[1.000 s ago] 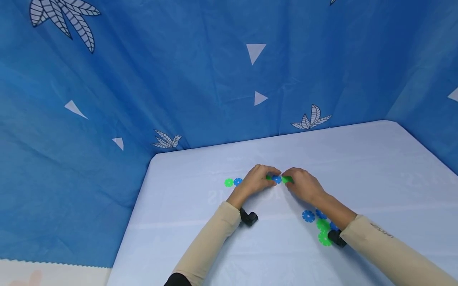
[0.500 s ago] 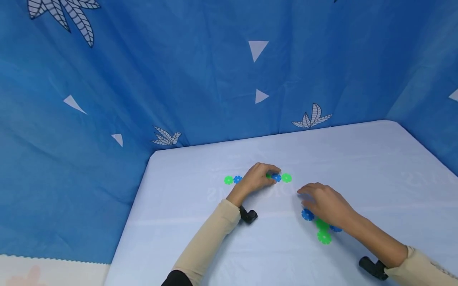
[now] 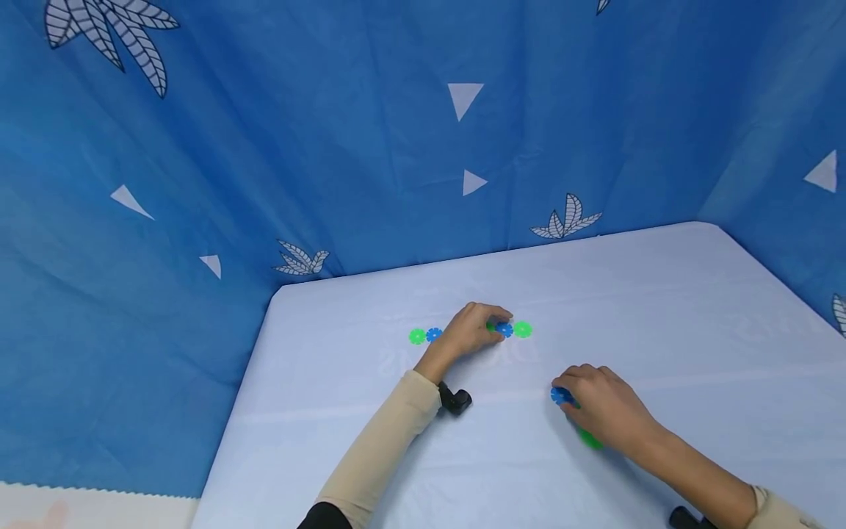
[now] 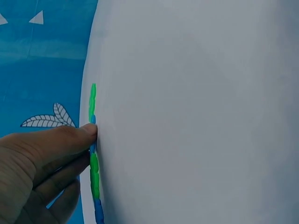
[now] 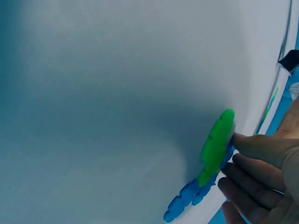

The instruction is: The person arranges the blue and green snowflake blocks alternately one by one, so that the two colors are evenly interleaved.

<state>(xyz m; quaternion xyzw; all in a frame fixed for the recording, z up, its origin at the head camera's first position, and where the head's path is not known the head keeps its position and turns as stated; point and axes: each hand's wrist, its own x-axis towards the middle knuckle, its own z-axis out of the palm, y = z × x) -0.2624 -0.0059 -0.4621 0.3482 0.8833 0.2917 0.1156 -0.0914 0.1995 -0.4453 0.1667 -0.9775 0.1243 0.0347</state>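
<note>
A row of notched plastic interlocking discs, alternately green and blue, lies across the table. My left hand (image 3: 471, 329) pinches a blue interlocking disc (image 3: 504, 329) in this row between thumb and fingers, covering the row's middle. At the right end sits a green disc (image 3: 523, 329), at the left end another green disc (image 3: 417, 336). My right hand (image 3: 604, 408) is at a loose group of discs nearer me. Its thumb and fingertips take a blue disc (image 3: 560, 395) by the edges. In the right wrist view, a green disc (image 5: 217, 144) lies beside blue discs (image 5: 180, 200); the hand hides part of the group.
The white table (image 3: 661, 294) has a blue patterned curtain (image 3: 396, 147) behind it and at its sides. A black wrist camera (image 3: 456, 400) shows under the left forearm, another (image 3: 684, 518) under the right.
My right hand has left the green disc at the row's right end and come back toward me to the loose group, its fingers at a blue disc. My left hand stays on the row.
</note>
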